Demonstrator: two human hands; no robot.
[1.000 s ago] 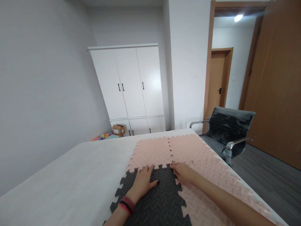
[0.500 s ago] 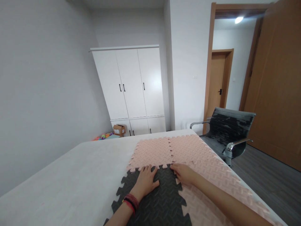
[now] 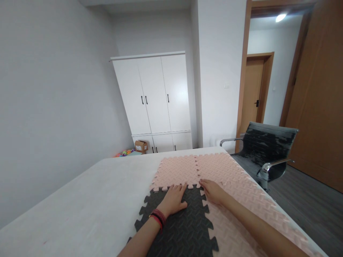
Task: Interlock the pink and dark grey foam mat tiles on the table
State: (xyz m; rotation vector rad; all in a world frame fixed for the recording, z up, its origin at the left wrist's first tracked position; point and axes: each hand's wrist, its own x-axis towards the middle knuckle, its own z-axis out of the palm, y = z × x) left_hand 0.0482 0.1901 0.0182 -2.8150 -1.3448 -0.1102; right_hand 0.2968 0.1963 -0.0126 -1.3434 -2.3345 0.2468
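A dark grey foam puzzle mat tile (image 3: 182, 225) lies on the white bed (image 3: 88, 203), its toothed edges meeting pink foam tiles (image 3: 178, 171) beyond it and to its right. My left hand (image 3: 174, 199) lies flat on the grey tile's far edge, fingers spread toward the seam with the pink tile. My right hand (image 3: 213, 191) presses palm-down at the corner where the grey tile meets the pink tiles (image 3: 241, 200). Neither hand holds anything. Red and black bracelets circle my left wrist.
A black office chair (image 3: 264, 151) stands just off the bed's right side. A white wardrobe (image 3: 154, 98) is against the far wall, with a small cardboard box (image 3: 141, 146) and coloured toys (image 3: 123, 153) on the floor. An open doorway (image 3: 257, 89) is at right.
The view has shifted slightly left and up, so everything sits further right in frame. Both hands stay pressed at the same seam; my left fingers have crept a little toward the pink tile.
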